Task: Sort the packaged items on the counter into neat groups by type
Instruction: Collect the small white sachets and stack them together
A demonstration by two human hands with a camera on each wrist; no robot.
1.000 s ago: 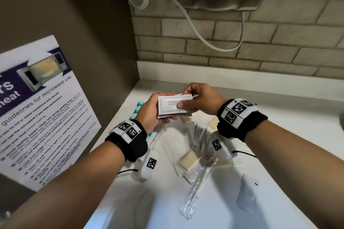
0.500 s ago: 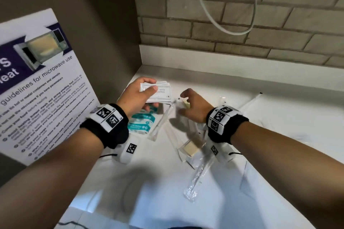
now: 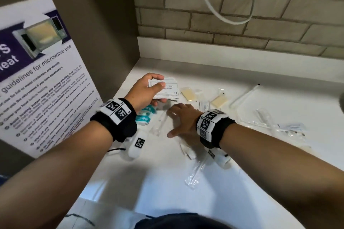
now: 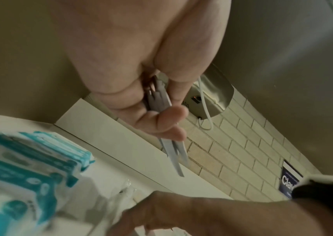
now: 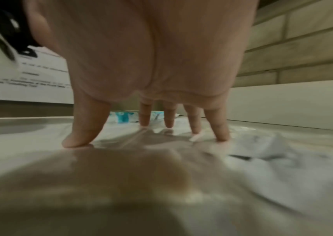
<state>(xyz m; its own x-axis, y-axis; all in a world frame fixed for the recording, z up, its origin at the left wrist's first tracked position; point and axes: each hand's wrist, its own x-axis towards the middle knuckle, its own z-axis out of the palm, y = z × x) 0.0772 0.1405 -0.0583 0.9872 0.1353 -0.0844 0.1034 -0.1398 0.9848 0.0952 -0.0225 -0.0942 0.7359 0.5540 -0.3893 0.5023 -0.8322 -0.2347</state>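
The person has bare forearms, no sleeves. Each wrist carries a wide black fabric band [image 3: 119,126] with a white plate on top, printed with square black-and-white marker codes. The band on the right wrist [image 3: 214,126] is of the same kind. Under each wrist hangs a small white camera unit [image 3: 136,146], also with a square marker, and a thin black cable leaves the left one. A dark garment shows at the bottom edge.

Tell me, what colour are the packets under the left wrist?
Teal and white packets, clearest in the left wrist view.
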